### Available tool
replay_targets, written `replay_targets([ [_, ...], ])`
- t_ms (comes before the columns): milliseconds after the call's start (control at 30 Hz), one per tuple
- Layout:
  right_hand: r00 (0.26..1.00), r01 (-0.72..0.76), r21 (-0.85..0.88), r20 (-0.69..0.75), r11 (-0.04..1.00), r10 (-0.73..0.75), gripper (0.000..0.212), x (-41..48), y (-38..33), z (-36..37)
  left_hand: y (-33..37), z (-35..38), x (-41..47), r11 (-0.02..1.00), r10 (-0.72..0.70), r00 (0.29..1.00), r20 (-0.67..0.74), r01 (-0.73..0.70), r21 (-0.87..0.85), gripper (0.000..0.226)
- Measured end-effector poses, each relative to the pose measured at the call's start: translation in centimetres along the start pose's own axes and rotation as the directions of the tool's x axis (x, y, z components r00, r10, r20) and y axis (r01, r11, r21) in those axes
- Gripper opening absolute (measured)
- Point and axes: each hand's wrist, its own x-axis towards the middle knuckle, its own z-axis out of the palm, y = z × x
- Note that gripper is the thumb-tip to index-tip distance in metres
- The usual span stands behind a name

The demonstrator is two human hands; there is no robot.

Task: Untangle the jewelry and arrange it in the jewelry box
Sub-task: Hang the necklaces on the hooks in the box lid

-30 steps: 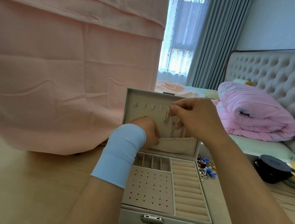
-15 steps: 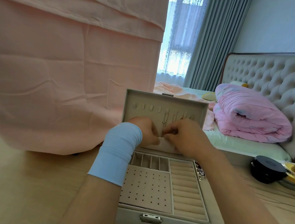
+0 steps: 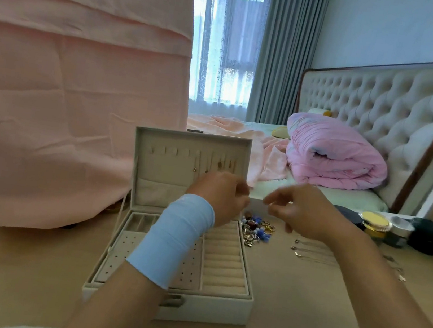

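Both hands are raised over the desk (image 3: 301, 301), just behind the open jewelry box (image 3: 216, 312), and both are motion-blurred. Left hand (image 3: 222, 195), with a light blue wristband (image 3: 171, 241) below it, is seen from the back in front of the lid's right edge. Its fingers are curled away from view, and I cannot tell whether they hold anything. Right hand (image 3: 306, 212) is close beside it, apart by a small gap, fingers loosely bent and pointing toward the left hand. Whether it pinches anything is too blurred to call. The box lid (image 3: 171, 163) stands upright, and several thin necklaces (image 3: 219, 164) hang from the hooks on its right half. The ring rolls (image 3: 223, 265) fill the right side of the tray. The pierced earring panel (image 3: 189, 271) is partly hidden by the left forearm. A tangled pile of jewelry (image 3: 256, 229), blue beads and gold rings, lies on the desk touching the box's right back corner, under the hands. Further right a few fine chains (image 3: 308, 251) lie laid out side by side. Small jars (image 3: 375, 223) sit at the desk's far right.
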Motion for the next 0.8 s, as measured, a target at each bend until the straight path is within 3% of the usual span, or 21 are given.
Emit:
replay_targets([
  [167,0.97,-0.177,-0.118,0.149,0.977,0.194,0.013,-2.2,5.6,-1.6,4.0,5.3,-0.1,0.993,0.11,0.985,0.133,-0.115,0.031,0.021],
  [467,0.921,-0.318,-0.125,0.195,0.94,0.337,0.018,-2.7,10.1,-0.9,7.7,11.7,2.8,0.948,0.037,0.886,0.461,-0.177,0.263,0.041],
  [633,0.91,-0.343,-0.148,0.192,0.928,0.367,0.017,-2.7,10.7,-0.5,8.5,12.7,3.0,0.909,0.05,0.863,0.503,-0.248,0.336,0.038],
  [800,0.888,-0.362,-0.172,0.237,0.916,0.395,0.011,-2.8,10.2,-0.5,8.0,13.0,2.9,0.933,0.009,0.893,0.45,-0.17,0.318,0.033],
])
